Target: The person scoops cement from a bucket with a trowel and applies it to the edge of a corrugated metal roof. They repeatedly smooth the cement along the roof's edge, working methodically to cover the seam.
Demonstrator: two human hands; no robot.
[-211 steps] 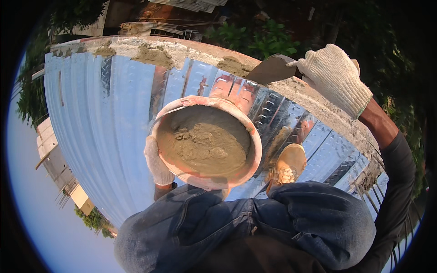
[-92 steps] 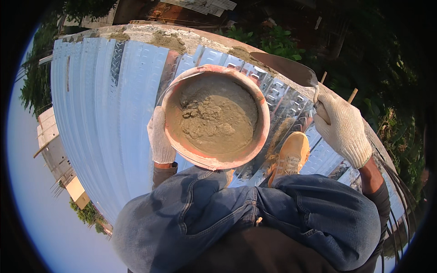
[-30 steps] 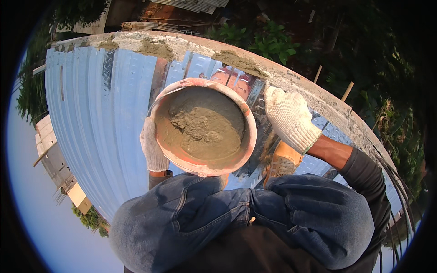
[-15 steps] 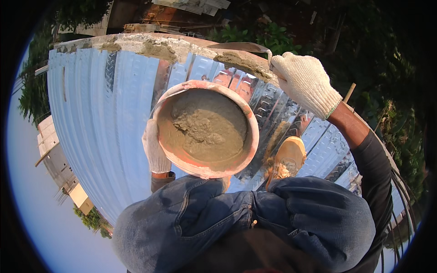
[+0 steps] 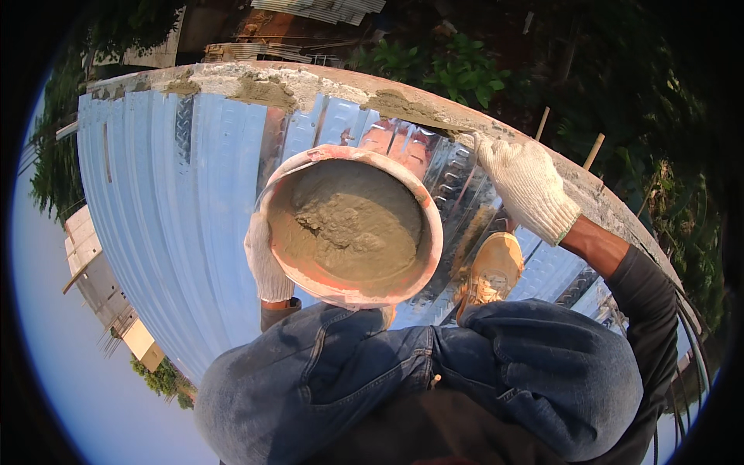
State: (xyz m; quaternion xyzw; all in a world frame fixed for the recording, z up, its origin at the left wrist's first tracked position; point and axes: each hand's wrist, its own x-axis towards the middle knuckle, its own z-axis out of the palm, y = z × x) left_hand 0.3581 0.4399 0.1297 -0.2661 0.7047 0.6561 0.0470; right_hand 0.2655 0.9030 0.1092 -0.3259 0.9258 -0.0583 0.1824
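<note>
The left hand (image 5: 266,260) holds the side of a round pink pan (image 5: 350,225) full of wet grey cement — up above the knees. The right hand (image 5: 527,186) rests on the wall top (image 5: 310,81) — its grip is hidden, so I cannot tell.

Gloved left hand (image 5: 267,260) curled in a grip, gloved right hand (image 5: 527,186) reaching forward, fingers closed

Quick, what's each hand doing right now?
Left hand: gloved, gripping the mortar bucket by its side.
Right hand: gloved, on the wall top; grip cannot be told.
</note>
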